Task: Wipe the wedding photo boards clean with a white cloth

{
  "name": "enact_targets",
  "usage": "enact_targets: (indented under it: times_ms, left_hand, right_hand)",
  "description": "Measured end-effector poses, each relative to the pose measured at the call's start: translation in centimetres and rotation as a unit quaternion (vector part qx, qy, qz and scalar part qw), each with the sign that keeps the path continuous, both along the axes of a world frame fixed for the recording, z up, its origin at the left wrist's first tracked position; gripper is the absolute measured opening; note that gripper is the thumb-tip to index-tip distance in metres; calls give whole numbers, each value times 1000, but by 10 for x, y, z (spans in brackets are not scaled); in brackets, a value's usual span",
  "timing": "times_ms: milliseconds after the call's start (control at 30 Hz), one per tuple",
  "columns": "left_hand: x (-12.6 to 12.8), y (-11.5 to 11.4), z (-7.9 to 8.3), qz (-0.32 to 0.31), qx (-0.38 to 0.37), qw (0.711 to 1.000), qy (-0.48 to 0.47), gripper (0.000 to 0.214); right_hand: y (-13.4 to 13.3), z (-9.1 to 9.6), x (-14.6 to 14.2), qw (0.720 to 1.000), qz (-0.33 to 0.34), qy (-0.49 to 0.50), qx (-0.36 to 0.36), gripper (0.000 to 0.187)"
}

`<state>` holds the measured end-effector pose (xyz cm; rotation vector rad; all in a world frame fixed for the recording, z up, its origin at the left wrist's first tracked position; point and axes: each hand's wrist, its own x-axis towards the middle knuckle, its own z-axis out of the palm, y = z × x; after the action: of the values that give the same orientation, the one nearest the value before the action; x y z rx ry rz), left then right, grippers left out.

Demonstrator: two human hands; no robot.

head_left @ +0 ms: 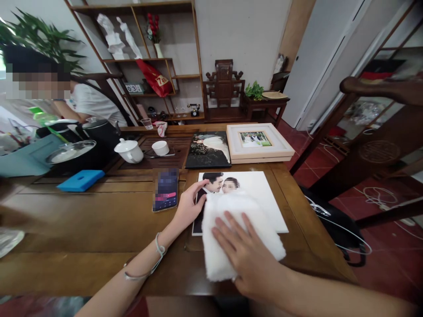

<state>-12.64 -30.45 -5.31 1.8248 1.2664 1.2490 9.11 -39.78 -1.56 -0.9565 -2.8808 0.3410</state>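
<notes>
A white fluffy cloth [264, 233] lies partly over a flat photo panel [264, 189] that shows two people on a white ground. My right hand [243, 248] presses flat on the cloth with its fingers spread. At the panel's left edge rests my left hand [193, 200], fingers stretched out and apart, touching the panel beside the cloth's upper corner. The cloth hides the panel's lower middle and hangs over its near edge onto the table. Left of my left hand lies a phone [165, 189] with a lit screen.
Behind the panel lie a dark photo panel [208, 149] and a framed photo [261, 154]. A tea tray with a lidded cup [128, 150] and a white bowl [160, 148] stands at the back left. A blue block [81, 180] is nearby. Another person [95, 103] sits at far left.
</notes>
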Motion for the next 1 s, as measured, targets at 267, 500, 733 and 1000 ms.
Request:
enact_targets:
  times_ms: [267, 500, 733, 1000]
  left_hand:
    - [5, -5, 8, 61, -2, 998, 2, 28]
    - [0, 2, -2, 120, -94, 970, -190, 47]
    - [-4, 8, 4, 102, -165, 914, -357, 43]
    - [-4, 4, 16, 122, -265, 862, -414, 22]
  right_hand:
    - [74, -1, 77, 984, -175, 13, 39, 79]
    - [134, 15, -4, 995, -92, 42, 3, 67]
    - [86, 9, -23, 997, 72, 33, 3, 80]
    - [26, 1, 34, 999, 23, 2, 36, 98]
